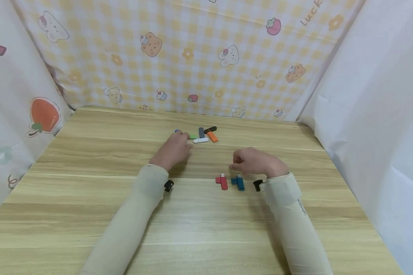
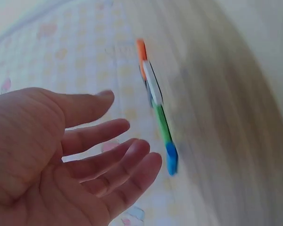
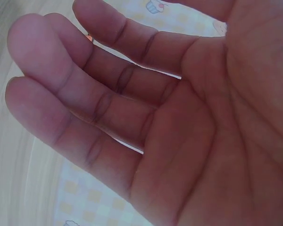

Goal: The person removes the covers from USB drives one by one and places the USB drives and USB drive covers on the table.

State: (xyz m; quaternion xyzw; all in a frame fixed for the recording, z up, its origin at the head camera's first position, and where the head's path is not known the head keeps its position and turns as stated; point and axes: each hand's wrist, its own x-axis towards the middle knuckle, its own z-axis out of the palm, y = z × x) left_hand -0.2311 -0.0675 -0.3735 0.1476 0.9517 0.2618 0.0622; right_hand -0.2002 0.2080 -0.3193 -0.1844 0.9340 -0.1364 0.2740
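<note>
My left hand point(image 1: 173, 149) reaches over the table beside a loose group of USB flash drives. Its fingers are spread and slightly bent with nothing between them, as the left wrist view shows. Nearest it are a blue drive point(image 2: 172, 160) and a green drive point(image 1: 192, 136); then come a white drive point(image 1: 201, 140), a grey drive point(image 1: 201, 132), an orange drive point(image 1: 212, 136) and a black drive point(image 1: 210, 130). My right hand point(image 1: 258, 161), loosely curled and holding nothing, hovers just behind a red drive point(image 1: 223, 181) and a teal drive point(image 1: 240, 182), both with metal plugs showing.
The wooden tabletop point(image 1: 192, 236) runs back to a checked, cartoon-printed curtain point(image 1: 179, 72). White cloth point(image 1: 371, 114) hangs along the right side, and a printed cloth point(image 1: 17, 114) along the left.
</note>
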